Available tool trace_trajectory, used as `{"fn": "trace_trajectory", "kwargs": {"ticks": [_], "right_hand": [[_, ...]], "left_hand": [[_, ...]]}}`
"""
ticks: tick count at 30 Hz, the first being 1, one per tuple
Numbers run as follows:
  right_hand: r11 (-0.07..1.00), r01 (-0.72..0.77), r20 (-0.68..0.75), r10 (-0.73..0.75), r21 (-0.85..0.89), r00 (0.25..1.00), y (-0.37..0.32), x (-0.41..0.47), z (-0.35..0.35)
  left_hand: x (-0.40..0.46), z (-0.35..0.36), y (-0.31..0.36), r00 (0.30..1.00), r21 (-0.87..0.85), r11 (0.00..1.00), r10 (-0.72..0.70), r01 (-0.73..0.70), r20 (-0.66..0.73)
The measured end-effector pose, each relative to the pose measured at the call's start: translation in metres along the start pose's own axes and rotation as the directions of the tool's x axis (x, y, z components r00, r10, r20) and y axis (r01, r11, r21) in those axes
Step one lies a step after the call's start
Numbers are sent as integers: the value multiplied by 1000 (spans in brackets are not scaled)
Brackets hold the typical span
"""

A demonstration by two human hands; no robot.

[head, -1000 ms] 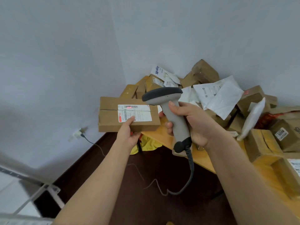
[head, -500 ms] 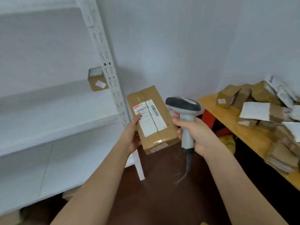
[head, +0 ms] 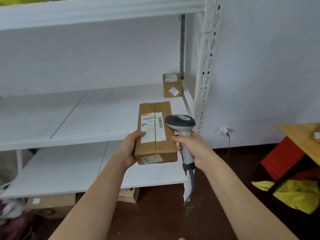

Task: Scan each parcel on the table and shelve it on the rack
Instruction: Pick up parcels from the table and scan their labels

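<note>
My left hand (head: 130,148) grips a long brown cardboard parcel (head: 164,144) by its left side, label facing up. The parcel hangs in the air in front of the white rack (head: 103,118), its far end over the front edge of the middle shelf. My right hand (head: 194,150) holds a grey barcode scanner (head: 181,125) by the handle, just right of the parcel, its cable hanging down. A small brown parcel (head: 172,84) stands at the back right corner of the middle shelf.
The rack's perforated white post (head: 206,66) rises right of the scanner. A lower shelf (head: 69,167) has cardboard boxes (head: 52,203) under it on the dark floor. The yellow table's corner (head: 299,135) is at far right, with a red box (head: 282,157) and yellow cloth (head: 294,193) below.
My view has swung left from the parcel-covered table to the rack. The parcel went from lying crosswise under the scanner to pointing lengthwise at the middle shelf, with both hands keeping their hold.
</note>
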State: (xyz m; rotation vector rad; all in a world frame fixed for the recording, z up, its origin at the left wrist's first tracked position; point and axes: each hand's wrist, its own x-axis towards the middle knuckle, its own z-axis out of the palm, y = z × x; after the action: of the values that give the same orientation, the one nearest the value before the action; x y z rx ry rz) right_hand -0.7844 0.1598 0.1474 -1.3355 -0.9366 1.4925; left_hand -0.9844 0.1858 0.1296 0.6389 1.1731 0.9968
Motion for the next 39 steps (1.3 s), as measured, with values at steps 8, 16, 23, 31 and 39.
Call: {"fn": "trace_trajectory", "kwargs": {"ticks": [8, 16, 23, 31, 39], "right_hand": [[999, 33, -95, -37, -38, 995, -20, 106, 5], [998, -29, -146, 19, -63, 989, -34, 159, -12], [997, -71, -201, 63, -36, 978, -20, 166, -1], [995, 11, -277, -39, -104, 960, -29, 159, -4], [991, -19, -345, -29, -136, 938, -22, 131, -17]], "left_hand": [[123, 6, 40, 999, 137, 990, -41, 42, -11], [192, 45, 62, 999, 284, 958, 32, -35, 14], [230, 27, 50, 911, 595, 763, -17, -254, 411], [251, 52, 44, 959, 684, 672, 205, -284, 196], [250, 73, 38, 977, 635, 743, 170, -211, 125]]}}
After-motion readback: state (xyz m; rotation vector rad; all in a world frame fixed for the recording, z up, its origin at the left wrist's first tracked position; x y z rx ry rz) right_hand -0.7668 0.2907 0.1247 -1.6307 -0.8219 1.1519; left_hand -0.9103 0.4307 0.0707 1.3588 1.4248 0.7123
